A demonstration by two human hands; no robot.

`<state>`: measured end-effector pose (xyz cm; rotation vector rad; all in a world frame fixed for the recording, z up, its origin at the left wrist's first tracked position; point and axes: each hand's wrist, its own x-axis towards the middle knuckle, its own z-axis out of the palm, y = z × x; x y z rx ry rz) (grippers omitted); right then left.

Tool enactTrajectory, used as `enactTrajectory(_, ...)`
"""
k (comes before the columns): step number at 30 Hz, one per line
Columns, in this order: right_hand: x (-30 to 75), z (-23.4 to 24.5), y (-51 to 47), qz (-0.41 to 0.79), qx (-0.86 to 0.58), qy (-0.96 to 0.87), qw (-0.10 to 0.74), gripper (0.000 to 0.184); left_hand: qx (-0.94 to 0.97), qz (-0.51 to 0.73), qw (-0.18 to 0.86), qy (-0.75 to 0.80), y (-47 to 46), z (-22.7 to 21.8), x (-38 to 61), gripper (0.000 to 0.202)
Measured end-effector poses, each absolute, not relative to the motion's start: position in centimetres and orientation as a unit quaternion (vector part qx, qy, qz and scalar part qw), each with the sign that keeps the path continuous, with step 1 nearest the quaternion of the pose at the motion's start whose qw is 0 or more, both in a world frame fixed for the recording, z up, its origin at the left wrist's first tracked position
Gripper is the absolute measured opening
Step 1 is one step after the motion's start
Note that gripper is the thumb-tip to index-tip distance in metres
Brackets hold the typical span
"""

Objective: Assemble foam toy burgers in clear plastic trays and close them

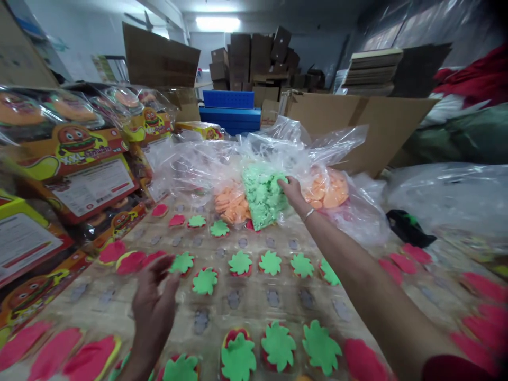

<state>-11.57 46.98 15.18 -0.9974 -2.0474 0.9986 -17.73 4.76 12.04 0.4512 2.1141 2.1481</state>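
Observation:
My left hand [154, 299] hovers low over the clear plastic tray, thumb and fingers apart, its fingertips beside a green lettuce-shaped piece [183, 262]. Further forward, my right hand [292, 192] reaches to a clear bag of green lettuce-shaped pieces [260, 193], fingers closed on a green piece [280, 182] at its right side. On the tray, several green pieces like this one [240, 262] lie on top of red rounds in rows. Other spots hold only red pieces [130, 262], some with a yellow edge beneath.
Bags of orange pieces [233, 203] and more orange pieces [327, 189] flank the green bag. Printed burger-candy boxes [85, 164] are stacked at the left. Behind stand a large cardboard box [349, 119] and a blue crate [230, 117]. A black object [410, 228] lies at the right.

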Motion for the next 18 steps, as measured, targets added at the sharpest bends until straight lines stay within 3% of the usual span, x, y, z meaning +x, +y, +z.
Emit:
enactTrajectory(4, -10.3, 16.9, 43.6, 0.523, -0.277, -0.736, 0.33, 0.036, 0.141, 0.738, 0.282, 0.597, 10.6, 13.0, -15.2, 0.04)
enactTrajectory(8, -10.1, 15.3, 35.5, 0.664, -0.137, -0.708, 0.195, 0.034, 0.039, 0.804, 0.473, 0.358, 14.0, 14.1, -13.4, 0.039)
enactTrajectory(11, -10.0, 13.5, 29.0, 0.664, -0.03, -0.74, 0.101, 0.031, -0.038, 0.851, 0.448, 0.273, 14.1, 14.1, -13.4, 0.037)
enactTrajectory(15, -9.9, 12.7, 24.2, 0.463, -0.005, -0.854, 0.236, 0.029, -0.12, 0.869, 0.389, 0.282, 10.9, 13.6, -13.9, 0.024)
enactTrajectory(18, -9.5, 13.2, 22.7, 0.376, 0.003, -0.872, 0.314, 0.017, -0.12, 0.868, 0.378, 0.3, 7.6, 13.7, -13.9, 0.031)
